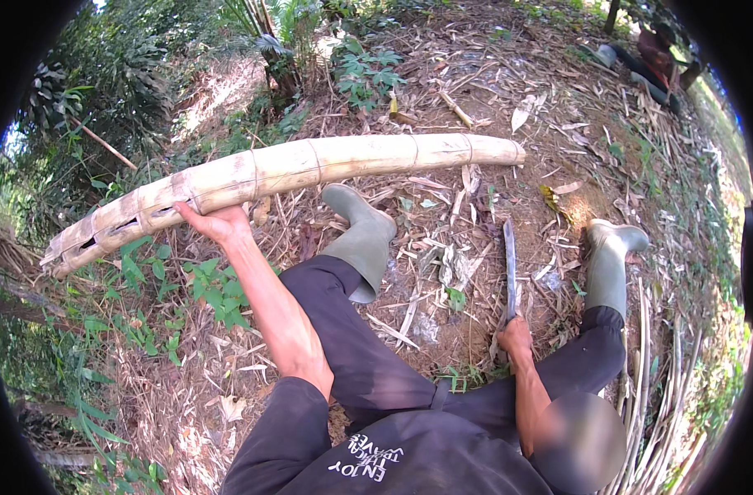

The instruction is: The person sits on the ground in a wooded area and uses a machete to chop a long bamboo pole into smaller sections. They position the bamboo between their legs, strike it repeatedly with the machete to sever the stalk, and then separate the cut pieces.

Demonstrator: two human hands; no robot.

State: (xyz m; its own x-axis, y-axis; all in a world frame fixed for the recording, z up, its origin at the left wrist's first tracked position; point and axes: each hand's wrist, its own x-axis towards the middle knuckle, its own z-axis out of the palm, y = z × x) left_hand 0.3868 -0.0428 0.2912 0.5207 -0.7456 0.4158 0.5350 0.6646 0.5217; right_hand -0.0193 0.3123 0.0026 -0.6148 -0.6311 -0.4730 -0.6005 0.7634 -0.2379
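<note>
Left hand (pixel 219 224) is grasping a thick pale-tan bamboo pole (pixel 285 167) crosswise, ahead of right hand (pixel 516 336) clenching a long grey-bladed machete (pixel 510 268).

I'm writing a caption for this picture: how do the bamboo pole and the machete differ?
The bamboo pole is thick and rounded; the machete is slim. The bamboo pole is pale tan, while the machete is mostly grey. The bamboo pole runs crosswise; the machete points forward. Both are long and held: the bamboo pole in the left hand, the machete in the right hand.
</note>
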